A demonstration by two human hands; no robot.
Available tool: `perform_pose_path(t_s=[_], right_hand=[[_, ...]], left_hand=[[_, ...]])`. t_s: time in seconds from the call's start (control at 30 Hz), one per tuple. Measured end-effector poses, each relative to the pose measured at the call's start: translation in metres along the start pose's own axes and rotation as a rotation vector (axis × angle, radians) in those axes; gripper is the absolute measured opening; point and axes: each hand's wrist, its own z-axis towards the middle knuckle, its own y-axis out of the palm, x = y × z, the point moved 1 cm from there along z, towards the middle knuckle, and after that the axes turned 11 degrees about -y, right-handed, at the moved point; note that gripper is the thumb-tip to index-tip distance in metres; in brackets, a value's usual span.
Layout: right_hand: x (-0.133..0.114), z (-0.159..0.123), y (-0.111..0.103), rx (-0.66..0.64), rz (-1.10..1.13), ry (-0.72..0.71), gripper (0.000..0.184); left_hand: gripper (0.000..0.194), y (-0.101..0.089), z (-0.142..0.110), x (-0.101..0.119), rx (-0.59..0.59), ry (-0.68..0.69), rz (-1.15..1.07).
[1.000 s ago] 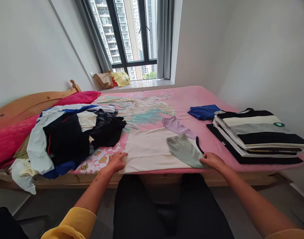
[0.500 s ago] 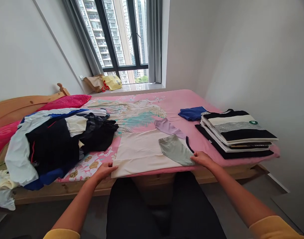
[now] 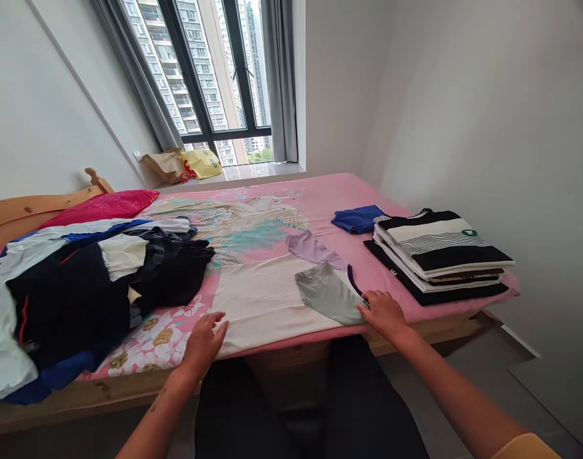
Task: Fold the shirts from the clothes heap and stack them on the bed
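Observation:
A cream T-shirt [image 3: 257,299] lies flat at the front edge of the bed, its hem to the left. A grey-green sleeve [image 3: 327,296] is folded across the upper part, while a lilac sleeve [image 3: 313,247] angles towards the back. The dark neckband [image 3: 353,280] curves at the right end. My left hand [image 3: 205,341] is at the near hem corner, fingers apart and not gripping. At the shoulder by the neckband, my right hand [image 3: 384,312] rests with its fingers loosely spread, touching the edge of the shirt.
A loose heap of dark and white clothes [image 3: 81,287] covers the bed's left side. To the right stands a stack of folded shirts [image 3: 444,248], with a folded blue garment [image 3: 357,218] behind it. Bags [image 3: 200,164] sit on the windowsill beyond the pink bedsheet [image 3: 329,191].
Both hands have loosened from the shirt's corners; my left fingers have lifted and spread. The shirt stays flat. The view has shifted slightly.

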Motion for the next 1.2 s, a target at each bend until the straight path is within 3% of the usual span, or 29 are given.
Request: perform_pose_path(t_s=[0.1, 0.23, 0.37, 0.5, 0.73, 0.87, 1.0, 1.1, 1.2], right_hand=[[-0.026, 0.000, -0.001, 0.156, 0.063, -0.257, 0.023], [-0.063, 0.004, 0.010, 0.061, 0.204, -0.517, 0.029], [-0.082, 0.014, 0.024, -0.084, 0.261, -0.573, 0.045], [-0.081, 0.019, 0.035, -0.176, 0.320, -0.589, 0.056], [-0.074, 0.021, 0.037, -0.188, 0.383, -0.578, 0.064], [-0.074, 0.025, 0.037, -0.192, 0.386, -0.548, 0.066], [-0.074, 0.027, 0.036, -0.205, 0.373, -0.569, 0.065], [-0.073, 0.026, 0.035, -0.189, 0.361, -0.597, 0.065], [-0.072, 0.024, 0.038, -0.180, 0.342, -0.578, 0.067]], left_hand=[[0.028, 0.019, 0.013, 0.053, -0.050, 0.196, -0.036], [0.027, 0.049, 0.037, 0.139, -0.202, 0.410, -0.008], [0.036, 0.087, 0.063, 0.209, -0.404, 0.470, 0.123], [0.046, 0.126, 0.089, 0.251, -0.508, 0.445, 0.214], [0.063, 0.168, 0.127, 0.283, -0.542, 0.262, 0.313], [0.048, 0.169, 0.141, 0.290, -0.602, 0.219, 0.317], [0.020, 0.146, 0.133, 0.295, -0.655, 0.320, 0.246], [0.021, 0.115, 0.109, 0.289, -0.632, 0.426, 0.181], [0.030, 0.086, 0.077, 0.266, -0.561, 0.595, 0.136]])
